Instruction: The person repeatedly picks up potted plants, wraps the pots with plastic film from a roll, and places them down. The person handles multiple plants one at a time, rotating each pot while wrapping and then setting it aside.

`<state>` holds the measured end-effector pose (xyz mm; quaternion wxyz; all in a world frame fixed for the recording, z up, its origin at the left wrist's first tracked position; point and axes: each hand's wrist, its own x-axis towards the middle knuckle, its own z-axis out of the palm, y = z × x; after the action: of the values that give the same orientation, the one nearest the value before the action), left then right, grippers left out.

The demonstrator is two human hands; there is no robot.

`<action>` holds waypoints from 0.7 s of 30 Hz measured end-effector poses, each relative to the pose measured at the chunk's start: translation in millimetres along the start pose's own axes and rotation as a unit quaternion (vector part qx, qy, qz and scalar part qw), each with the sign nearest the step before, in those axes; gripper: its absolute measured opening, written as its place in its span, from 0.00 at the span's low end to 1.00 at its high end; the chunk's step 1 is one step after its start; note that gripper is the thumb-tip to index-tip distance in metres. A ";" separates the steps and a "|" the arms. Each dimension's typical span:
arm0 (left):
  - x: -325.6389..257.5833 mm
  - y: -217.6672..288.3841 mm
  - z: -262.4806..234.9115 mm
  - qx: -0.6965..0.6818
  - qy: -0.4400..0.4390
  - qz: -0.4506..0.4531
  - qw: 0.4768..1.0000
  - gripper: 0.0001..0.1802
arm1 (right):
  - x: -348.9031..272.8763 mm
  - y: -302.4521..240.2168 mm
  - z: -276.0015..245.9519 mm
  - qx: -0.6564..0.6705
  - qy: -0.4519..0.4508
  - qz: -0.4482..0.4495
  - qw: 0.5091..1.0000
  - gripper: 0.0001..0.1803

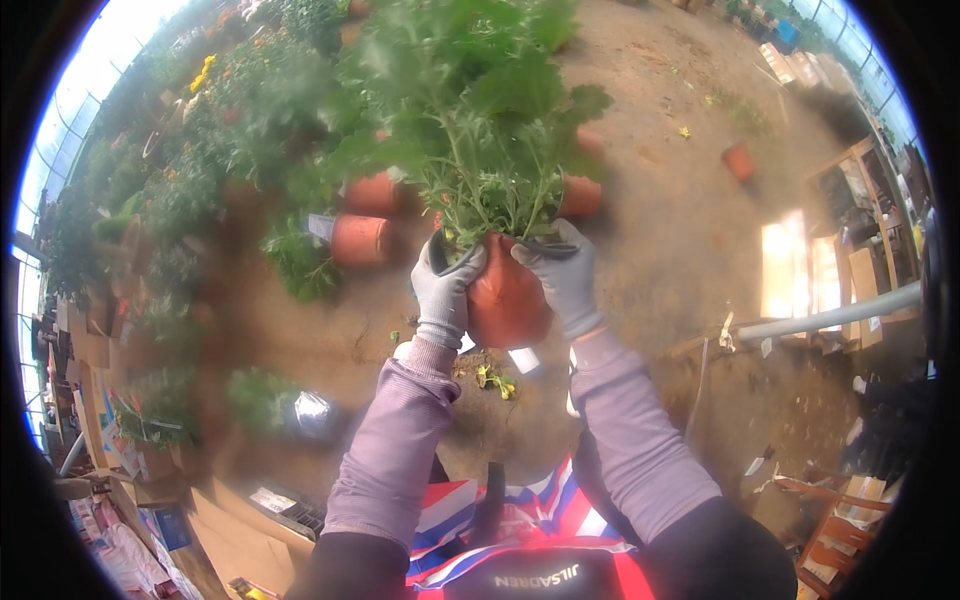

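Both my hands wear grey gloves and hold up a terracotta-coloured flower pot (pixel 508 300) in front of me. My left hand (pixel 443 290) grips its left rim, thumb pressed on the near side. On the opposite rim my right hand (pixel 566 275) is closed the same way. A tall, leafy green plant (pixel 470 110) rises from the pot and leans away from me; its upper leaves are blurred. The fingers behind the pot are hidden.
More terracotta pots (pixel 360 240) lie on their sides just beyond, left of my hands. Dense potted plants (pixel 200 150) fill the far left. One loose pot (pixel 738 162) sits on the bare soil at right. Cardboard (pixel 245 535) stands at lower left; a grey pipe (pixel 835 313) crosses the right.
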<state>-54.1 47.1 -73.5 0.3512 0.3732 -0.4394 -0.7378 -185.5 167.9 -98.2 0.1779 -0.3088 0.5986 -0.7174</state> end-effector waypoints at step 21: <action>1.2 9.5 2.2 0.162 -0.178 0.047 0.970 0.55 | 13.8 38.0 -51.8 0.380 -0.143 0.218 0.887 0.35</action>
<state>-54.8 43.5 -64.4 0.2364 0.2673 -0.6253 -0.6940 -234.1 189.7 -136.7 0.5177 -0.1786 0.3005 -0.7809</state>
